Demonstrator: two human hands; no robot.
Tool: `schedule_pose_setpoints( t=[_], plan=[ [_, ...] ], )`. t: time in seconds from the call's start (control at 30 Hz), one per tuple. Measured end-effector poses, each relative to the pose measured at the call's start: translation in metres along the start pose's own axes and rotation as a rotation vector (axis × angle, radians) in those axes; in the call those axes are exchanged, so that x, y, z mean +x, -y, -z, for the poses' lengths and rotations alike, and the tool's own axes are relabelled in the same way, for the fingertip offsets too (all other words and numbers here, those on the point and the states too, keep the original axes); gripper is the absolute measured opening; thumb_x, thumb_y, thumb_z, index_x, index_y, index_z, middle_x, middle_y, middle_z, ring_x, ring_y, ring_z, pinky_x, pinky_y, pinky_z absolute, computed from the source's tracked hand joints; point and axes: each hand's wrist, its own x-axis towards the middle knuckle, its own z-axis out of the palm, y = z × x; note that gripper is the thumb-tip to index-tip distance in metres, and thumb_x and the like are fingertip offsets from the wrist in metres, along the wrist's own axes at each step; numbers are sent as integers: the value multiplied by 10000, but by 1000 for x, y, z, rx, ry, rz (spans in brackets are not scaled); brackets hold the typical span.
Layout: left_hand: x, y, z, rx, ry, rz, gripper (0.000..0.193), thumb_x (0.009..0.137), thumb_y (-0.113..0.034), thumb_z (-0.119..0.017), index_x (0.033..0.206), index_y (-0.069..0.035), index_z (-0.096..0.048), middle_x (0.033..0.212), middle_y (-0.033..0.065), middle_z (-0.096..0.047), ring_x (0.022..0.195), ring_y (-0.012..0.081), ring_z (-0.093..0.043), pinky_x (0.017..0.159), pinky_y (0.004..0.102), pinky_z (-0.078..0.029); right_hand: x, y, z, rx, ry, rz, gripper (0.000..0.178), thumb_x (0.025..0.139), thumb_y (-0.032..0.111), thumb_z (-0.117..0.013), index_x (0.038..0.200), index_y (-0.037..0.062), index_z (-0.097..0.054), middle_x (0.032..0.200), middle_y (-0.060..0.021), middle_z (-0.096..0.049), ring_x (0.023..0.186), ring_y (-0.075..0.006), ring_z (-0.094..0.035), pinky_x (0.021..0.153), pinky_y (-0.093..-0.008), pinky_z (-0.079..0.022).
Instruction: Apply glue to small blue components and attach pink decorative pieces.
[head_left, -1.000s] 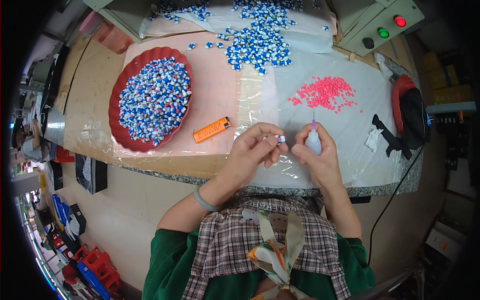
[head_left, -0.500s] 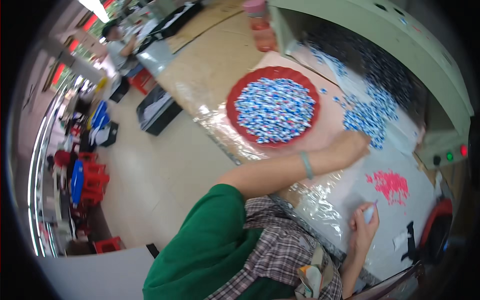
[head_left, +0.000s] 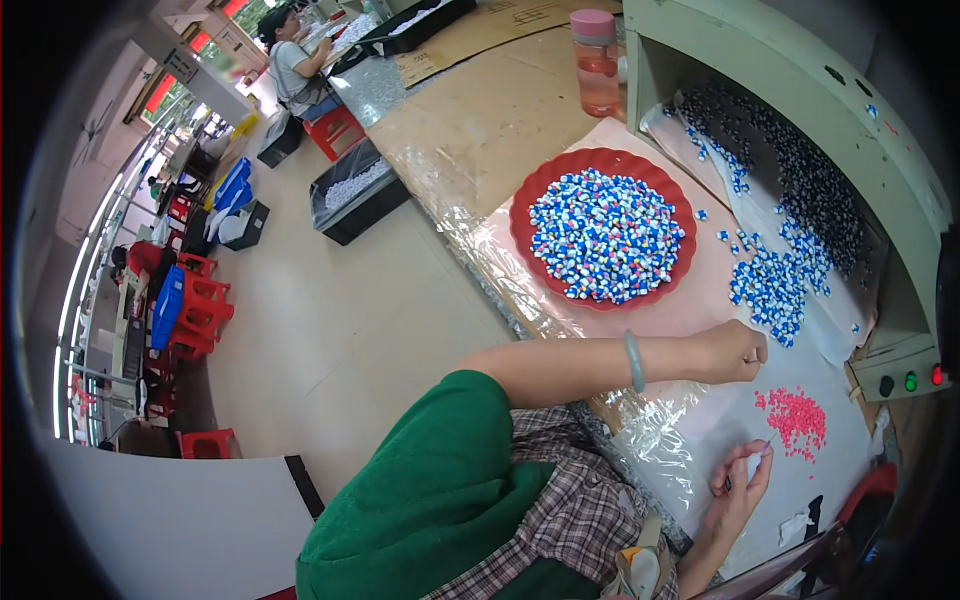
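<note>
Over the plastic-covered worktop (head_left: 560, 270) I am closing my left hand (head_left: 735, 352) on blue-white pieces (head_left: 775, 290), my right hand (head_left: 738, 485) pinching a small white tool (head_left: 754, 465), ready for joining next.

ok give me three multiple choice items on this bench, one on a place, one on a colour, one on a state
1. Where is the small pink heap?
A. in the red tray
B. on the plastic sheet beside the right hand
C. on the floor

2. What colour is the bangle on the left wrist?
A. pale green
B. black
C. orange

3. How is the left hand?
A. flat and spread
B. closed in a loose fist
C. gripping the bottle

Answers: 1 B, the heap lies just above the right hand; 2 A, the ring is pale green; 3 B, its fingers are curled in near the loose blue pieces.
</note>
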Motion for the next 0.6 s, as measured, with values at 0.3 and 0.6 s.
schedule_pose_setpoints(
  t=[0.3, 0.6],
  plan=[
    [-72, -22, 11, -1376, 158, 603, 254, 960, -153, -558, 1154, 8, -589, 952, 113, -654, 745, 89, -556, 611, 178, -418, 11, 9, -4, -15, 25, 169, 218, 865, 52, -584, 1069, 23, -513, 1143, -94, -490, 678, -113, -546, 467, -194, -344],
    [-81, -32, -7, -1287, 206, 638, 314, 968, -214, -561, 1188, 7, -599, 871, 65, -625, 725, 75, -520, 593, 167, -395, 12, 22, 9, 12, -172, 246, 310, 849, 52, -663, 1118, 25, -510, 959, -117, -612, 580, -89, -498, 466, -190, -339]
  ],
)
